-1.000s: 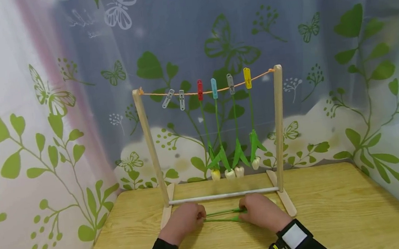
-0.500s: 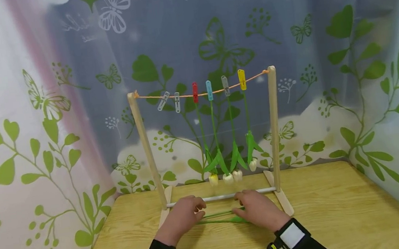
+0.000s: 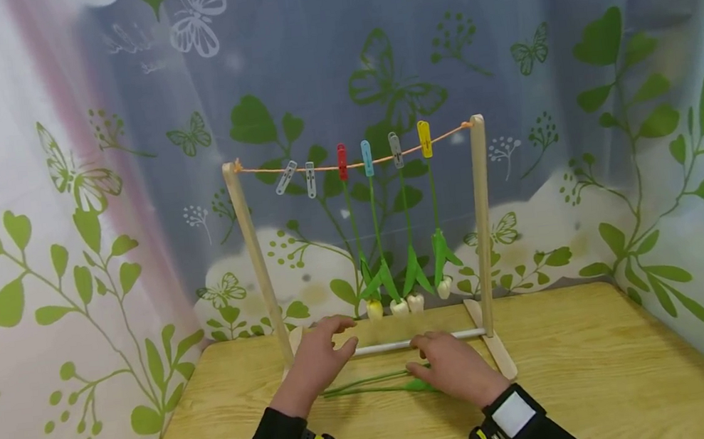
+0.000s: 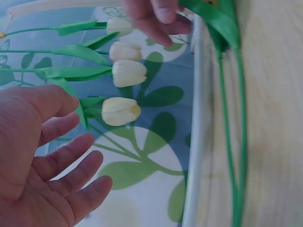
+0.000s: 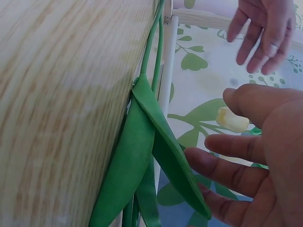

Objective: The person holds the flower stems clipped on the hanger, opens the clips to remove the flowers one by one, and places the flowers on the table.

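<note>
Two artificial tulips with green stems (image 3: 370,391) lie side by side on the table, their broad leaves (image 5: 137,142) toward the right and the blooms hidden. My left hand (image 3: 318,355) is raised off the stems near the rack's left foot, fingers spread and holding nothing. Over the leaf end, my right hand (image 3: 454,366) has loosely bent fingers close to a leaf and the white bar (image 3: 388,347), gripping nothing. Several more tulips (image 3: 399,307) hang bloom-down from a red clothespin (image 3: 342,162), a blue clothespin (image 3: 367,158), a grey clothespin (image 3: 395,150) and a yellow clothespin (image 3: 424,139).
An orange cord (image 3: 327,168) spans the wooden rack's left post (image 3: 258,265) and right post (image 3: 484,227). Two clear clothespins (image 3: 311,180) dangle at its left with nothing in them. A patterned curtain (image 3: 534,179) stands behind the wooden table (image 3: 574,368).
My left hand has let go of the stem ends and moved up and forward. The right hand has loosened its fingers from the leaf end. The two tulips stay on the table.
</note>
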Demonstrator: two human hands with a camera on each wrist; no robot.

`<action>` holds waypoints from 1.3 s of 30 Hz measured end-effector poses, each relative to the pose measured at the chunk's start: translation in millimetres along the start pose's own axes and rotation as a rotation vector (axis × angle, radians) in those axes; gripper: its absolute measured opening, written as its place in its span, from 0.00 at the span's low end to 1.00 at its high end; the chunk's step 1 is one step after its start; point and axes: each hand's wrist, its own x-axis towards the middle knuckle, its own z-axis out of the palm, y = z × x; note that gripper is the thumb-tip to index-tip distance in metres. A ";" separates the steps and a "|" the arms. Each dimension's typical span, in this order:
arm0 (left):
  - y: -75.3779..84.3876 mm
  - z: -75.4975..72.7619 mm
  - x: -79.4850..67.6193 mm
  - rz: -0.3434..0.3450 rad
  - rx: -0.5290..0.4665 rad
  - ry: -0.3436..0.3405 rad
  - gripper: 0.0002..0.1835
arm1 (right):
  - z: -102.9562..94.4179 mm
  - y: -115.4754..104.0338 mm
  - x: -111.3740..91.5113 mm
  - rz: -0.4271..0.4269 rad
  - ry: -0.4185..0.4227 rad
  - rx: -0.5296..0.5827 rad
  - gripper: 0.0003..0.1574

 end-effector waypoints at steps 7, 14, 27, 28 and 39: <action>14.7 -12.1 14.4 -0.083 -0.146 0.064 0.24 | 0.9 0.2 -0.2 -0.018 0.029 -0.016 0.24; 28.7 -22.0 28.5 -0.098 -0.236 0.082 0.26 | 3.0 1.4 -0.6 -0.017 0.025 -0.006 0.25; 60.8 -45.8 68.7 -0.081 -0.283 0.177 0.29 | 3.8 -1.8 -0.4 -0.030 0.035 -0.028 0.25; 64.2 -47.6 71.7 -0.088 -0.286 0.178 0.30 | 3.7 -2.1 -0.4 -0.031 0.035 -0.034 0.25; 92.9 -54.8 101.6 -0.082 -0.313 0.204 0.31 | 7.1 1.3 0.7 -0.013 0.007 -0.028 0.26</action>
